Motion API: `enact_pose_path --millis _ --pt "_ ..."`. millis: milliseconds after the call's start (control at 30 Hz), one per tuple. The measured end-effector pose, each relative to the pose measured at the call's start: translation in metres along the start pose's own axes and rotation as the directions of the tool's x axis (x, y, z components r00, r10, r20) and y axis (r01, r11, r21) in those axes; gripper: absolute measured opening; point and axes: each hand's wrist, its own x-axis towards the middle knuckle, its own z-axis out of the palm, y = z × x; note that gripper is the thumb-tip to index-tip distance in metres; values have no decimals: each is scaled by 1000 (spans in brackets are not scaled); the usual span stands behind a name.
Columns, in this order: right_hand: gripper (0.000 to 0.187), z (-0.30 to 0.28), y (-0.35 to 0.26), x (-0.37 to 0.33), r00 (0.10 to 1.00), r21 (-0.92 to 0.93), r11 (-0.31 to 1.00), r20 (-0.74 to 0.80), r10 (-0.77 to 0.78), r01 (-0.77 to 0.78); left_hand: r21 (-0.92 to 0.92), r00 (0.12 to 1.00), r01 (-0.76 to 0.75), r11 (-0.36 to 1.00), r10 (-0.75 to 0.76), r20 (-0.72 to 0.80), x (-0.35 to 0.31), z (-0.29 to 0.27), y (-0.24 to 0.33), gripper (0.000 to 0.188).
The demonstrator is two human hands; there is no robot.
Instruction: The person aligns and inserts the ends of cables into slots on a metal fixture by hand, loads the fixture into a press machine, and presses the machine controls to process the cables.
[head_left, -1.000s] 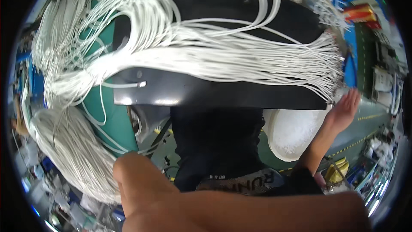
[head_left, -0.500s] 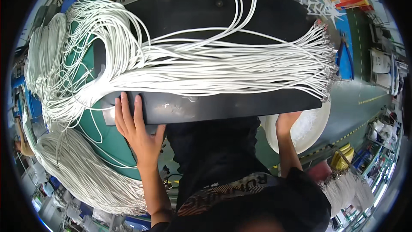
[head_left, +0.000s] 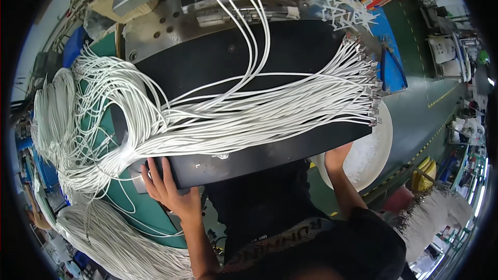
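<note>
Below, the left hand is laid flat with fingers spread on the near edge of a long black tray, while the right hand is tucked under its right end, grip hidden. White cables are spread along the tray, metal-tipped ends rightward. A white bucket sits just beneath.

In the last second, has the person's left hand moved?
Yes. The left hand has come up from the lower edge of the view to the near left corner of the black tray, fingers spread on its front edge.
</note>
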Motion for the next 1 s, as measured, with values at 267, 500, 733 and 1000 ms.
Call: enact_pose_path --millis 267,500,733,1000 --pt "48 4 -2 2 998 94 993 -9 68 -67 4 1000 -18 1000 18 4 -1 -1 0 59" --pt "27 5 -46 -40 797 506 654 124 591 -563 -335 972 -201 920 144 -187 -3 -21 7 56" --pt "14 -21 -199 18 810 934 315 52 -584 167 -672 752 -523 523 655 -76 129 -25 127 30" --pt "13 -69 -202 -18 794 922 293 -26 -607 254 -312 482 -778 545 837 258 203 19 128 27"
